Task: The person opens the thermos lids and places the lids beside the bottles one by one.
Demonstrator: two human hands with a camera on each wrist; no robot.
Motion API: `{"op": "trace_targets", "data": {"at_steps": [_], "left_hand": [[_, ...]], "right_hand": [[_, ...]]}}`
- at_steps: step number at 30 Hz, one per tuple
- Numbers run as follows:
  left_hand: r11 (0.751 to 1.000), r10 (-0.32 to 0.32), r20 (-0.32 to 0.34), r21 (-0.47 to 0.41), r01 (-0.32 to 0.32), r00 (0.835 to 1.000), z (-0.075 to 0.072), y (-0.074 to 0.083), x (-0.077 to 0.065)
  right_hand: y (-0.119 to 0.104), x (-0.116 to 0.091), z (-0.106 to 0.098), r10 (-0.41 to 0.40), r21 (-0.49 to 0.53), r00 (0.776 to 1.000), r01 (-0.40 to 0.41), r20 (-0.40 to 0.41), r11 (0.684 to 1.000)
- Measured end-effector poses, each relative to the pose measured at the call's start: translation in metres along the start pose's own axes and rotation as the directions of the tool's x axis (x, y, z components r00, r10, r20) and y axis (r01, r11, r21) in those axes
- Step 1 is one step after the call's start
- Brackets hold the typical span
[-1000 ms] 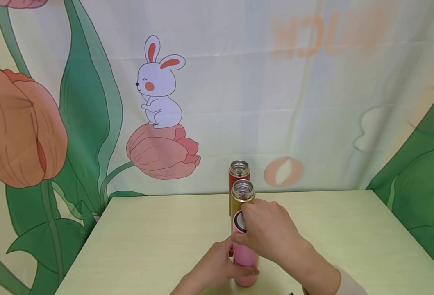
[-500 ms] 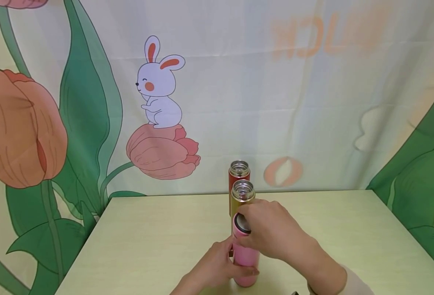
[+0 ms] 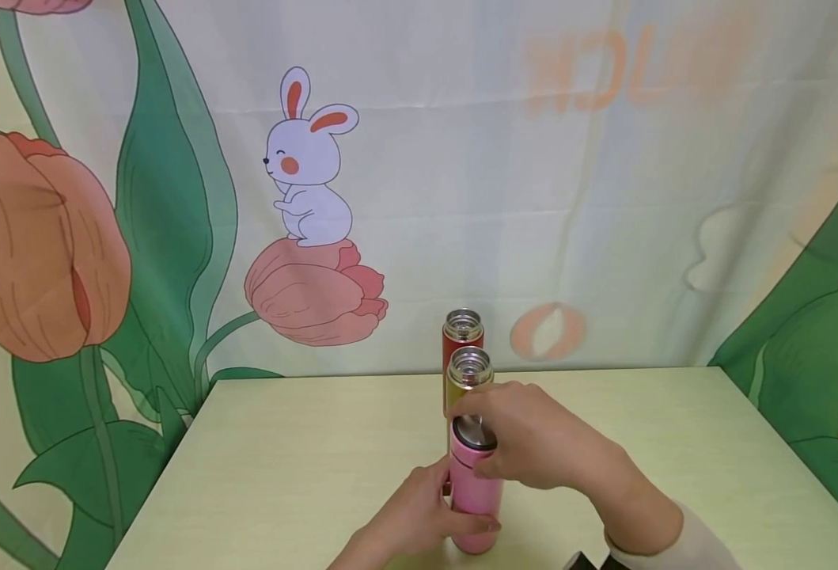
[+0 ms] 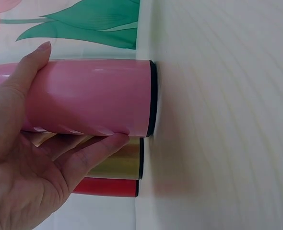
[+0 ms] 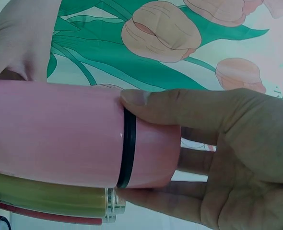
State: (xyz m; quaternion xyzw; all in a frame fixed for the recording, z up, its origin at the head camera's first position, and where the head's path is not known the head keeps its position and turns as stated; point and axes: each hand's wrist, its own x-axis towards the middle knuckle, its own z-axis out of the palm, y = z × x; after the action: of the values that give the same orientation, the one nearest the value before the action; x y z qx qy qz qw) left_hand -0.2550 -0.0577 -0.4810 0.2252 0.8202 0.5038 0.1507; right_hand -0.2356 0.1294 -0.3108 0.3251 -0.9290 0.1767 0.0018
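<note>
A pink thermos stands upright on the table, its lid in place with a silver top edged in black. My left hand grips its lower body, thumb on one side and fingers on the other, as the left wrist view shows. Around the lid are the thumb and fingers of my right hand, the thumb lying by the black ring. Directly behind stands a yellow-green thermos, lidless, with a bare steel mouth. Farther back a red thermos is also lidless.
The three thermoses form a row running away from me on a pale wooden table. A fabric backdrop printed with tulips and a rabbit hangs behind the table's far edge. Something dark shows below my right sleeve.
My right hand has turned at the lid and its wrist has swung slightly right, leaving more of the silver top visible. The left hand and all three thermoses stay where they were.
</note>
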Motion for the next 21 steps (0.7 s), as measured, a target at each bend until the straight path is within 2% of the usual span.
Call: {"op": "trace_targets", "data": {"at_steps": [10, 21], "left_hand": [[0.998, -0.065, 0.012, -0.009, 0.065, 0.998, 0.000, 0.002, 0.001], [0.999, -0.032, -0.005, 0.004, 0.033, 0.999, 0.000, 0.002, -0.001]], "right_hand": [[0.010, 0.001, -0.004, -0.059, 0.079, 0.995, 0.053, 0.080, 0.995], [0.015, 0.001, -0.007, -0.094, 0.173, 0.989, 0.073, 0.112, 0.982]]}}
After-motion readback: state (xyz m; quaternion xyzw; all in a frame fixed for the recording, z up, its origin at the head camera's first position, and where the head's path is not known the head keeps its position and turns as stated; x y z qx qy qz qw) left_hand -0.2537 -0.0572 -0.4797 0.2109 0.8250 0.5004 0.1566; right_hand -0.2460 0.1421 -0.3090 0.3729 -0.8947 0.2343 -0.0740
